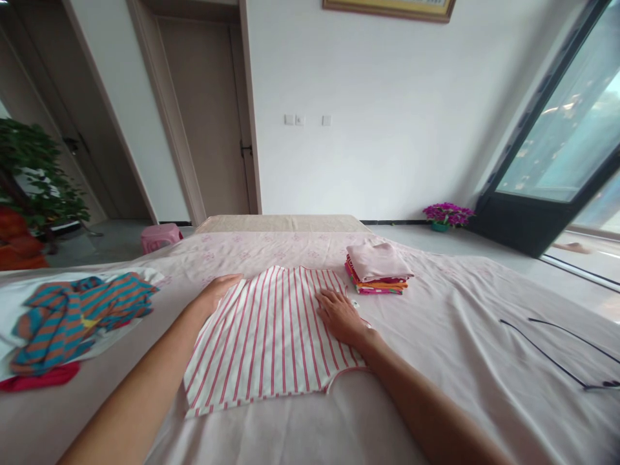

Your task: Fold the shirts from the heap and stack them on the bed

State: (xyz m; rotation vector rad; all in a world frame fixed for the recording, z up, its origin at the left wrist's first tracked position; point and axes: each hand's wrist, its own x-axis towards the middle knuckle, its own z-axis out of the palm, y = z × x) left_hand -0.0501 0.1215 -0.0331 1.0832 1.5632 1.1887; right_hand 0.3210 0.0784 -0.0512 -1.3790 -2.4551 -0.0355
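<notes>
We find the striped shirt (pixel 271 336) flat on the sheet (pixel 460 394); right hand (pixel 339 316) spread on it, gripping nothing; left hand (pixel 220 292) at its edge, grip indeterminable. We judge it light, limp: hold both side edges.

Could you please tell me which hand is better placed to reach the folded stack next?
Probably the right hand: it rests on the striped garment, on the side nearer the folded stack. The left hand is at the garment's opposite edge, farther away.
</notes>
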